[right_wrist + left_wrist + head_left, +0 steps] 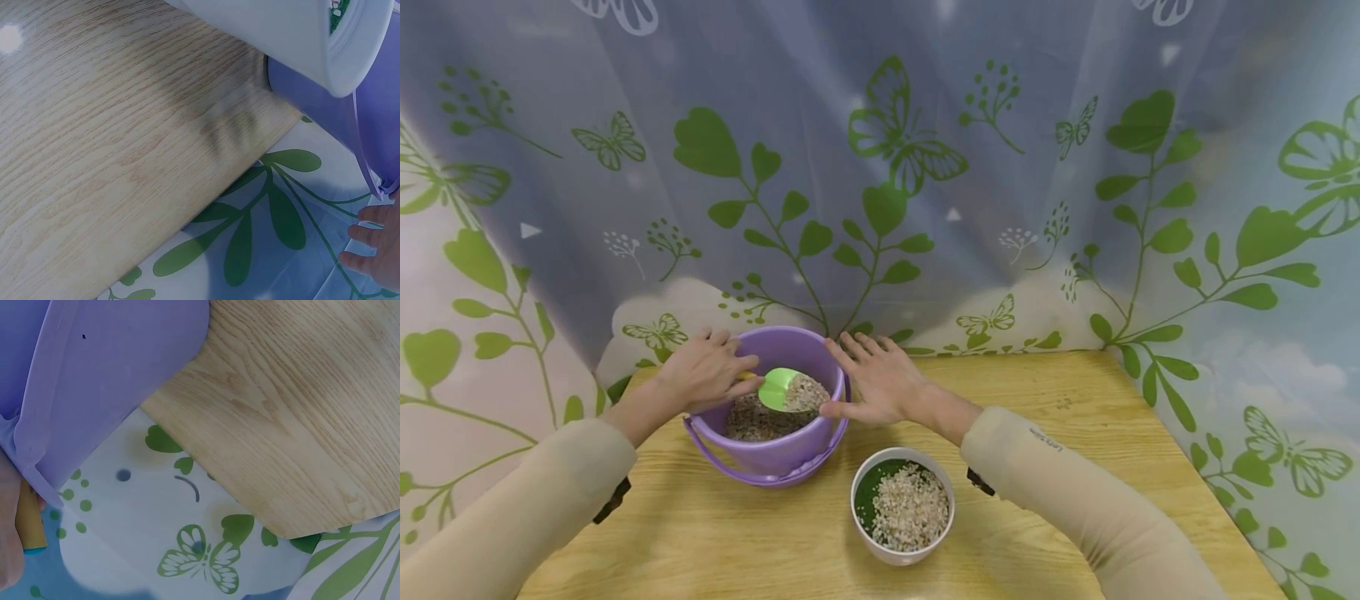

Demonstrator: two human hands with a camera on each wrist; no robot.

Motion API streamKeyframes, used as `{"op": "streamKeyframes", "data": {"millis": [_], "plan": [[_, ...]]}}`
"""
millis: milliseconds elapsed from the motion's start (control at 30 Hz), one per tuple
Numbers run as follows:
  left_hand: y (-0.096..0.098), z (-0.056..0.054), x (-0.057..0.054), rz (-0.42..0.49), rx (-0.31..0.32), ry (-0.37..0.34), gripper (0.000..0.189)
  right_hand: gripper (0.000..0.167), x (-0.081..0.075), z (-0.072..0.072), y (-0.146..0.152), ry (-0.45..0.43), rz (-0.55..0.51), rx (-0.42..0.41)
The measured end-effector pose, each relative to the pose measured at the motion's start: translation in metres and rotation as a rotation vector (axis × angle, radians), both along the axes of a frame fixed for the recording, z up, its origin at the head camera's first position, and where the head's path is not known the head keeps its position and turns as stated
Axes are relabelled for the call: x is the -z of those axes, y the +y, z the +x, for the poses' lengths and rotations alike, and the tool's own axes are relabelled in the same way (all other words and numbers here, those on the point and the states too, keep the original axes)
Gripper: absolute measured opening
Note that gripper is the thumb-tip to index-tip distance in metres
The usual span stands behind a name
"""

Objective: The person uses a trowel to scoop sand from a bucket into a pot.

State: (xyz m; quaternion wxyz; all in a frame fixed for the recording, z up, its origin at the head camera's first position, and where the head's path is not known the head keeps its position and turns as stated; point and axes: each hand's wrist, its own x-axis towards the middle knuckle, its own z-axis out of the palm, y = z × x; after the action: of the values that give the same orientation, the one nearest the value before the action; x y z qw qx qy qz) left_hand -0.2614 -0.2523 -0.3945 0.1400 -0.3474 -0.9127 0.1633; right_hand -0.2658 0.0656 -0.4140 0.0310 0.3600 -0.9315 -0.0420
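My left hand (703,373) grips the yellow handle (30,519) of a small green shovel (775,389) at the left rim of a purple bucket (775,458). The shovel's blade carries pale gravel (805,393) and is held over the bucket's opening. Darker, mixed gravel (760,419) covers what shows of the bucket's bottom. Fingers spread, my right hand (880,379) rests at the bucket's right rim, its thumb close to the shovel's tip. In the right wrist view, only the fingers (365,237) of that hand show, beside the bucket.
A white bowl (902,557) with a green inside stands on the wooden table (1015,517), in front and to the right of the bucket. Pale gravel (913,504) lies in it. The bucket's purple handle hangs down its front. A leaf-and-butterfly curtain (820,167) hangs behind the table.
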Motion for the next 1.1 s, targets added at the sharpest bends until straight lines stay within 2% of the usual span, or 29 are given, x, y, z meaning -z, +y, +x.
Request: {"op": "streamKeyframes", "data": {"millis": [100, 200, 500, 900, 1100], "plan": [[-0.002, 0.002, -0.001, 0.020, -0.009, 0.001, 0.033, 0.111, 0.000, 0.001, -0.001, 0.000, 0.003, 0.005], [-0.006, 0.004, -0.002, 0.038, -0.022, 0.008, 0.032, 0.109, 0.000, 0.001, -0.001, 0.002, 0.003, 0.005], [-0.015, 0.011, -0.006, 0.080, -0.010, 0.039, 0.032, 0.128, -0.001, 0.001, 0.001, 0.004, 0.004, 0.000], [-0.021, 0.016, -0.001, 0.112, -0.022, 0.065, 0.036, 0.113, 0.000, 0.002, -0.001, 0.007, 0.010, -0.003], [-0.022, 0.015, 0.000, 0.134, -0.010, 0.089, 0.035, 0.115, -0.001, 0.002, 0.001, 0.007, 0.005, 0.000]]}}
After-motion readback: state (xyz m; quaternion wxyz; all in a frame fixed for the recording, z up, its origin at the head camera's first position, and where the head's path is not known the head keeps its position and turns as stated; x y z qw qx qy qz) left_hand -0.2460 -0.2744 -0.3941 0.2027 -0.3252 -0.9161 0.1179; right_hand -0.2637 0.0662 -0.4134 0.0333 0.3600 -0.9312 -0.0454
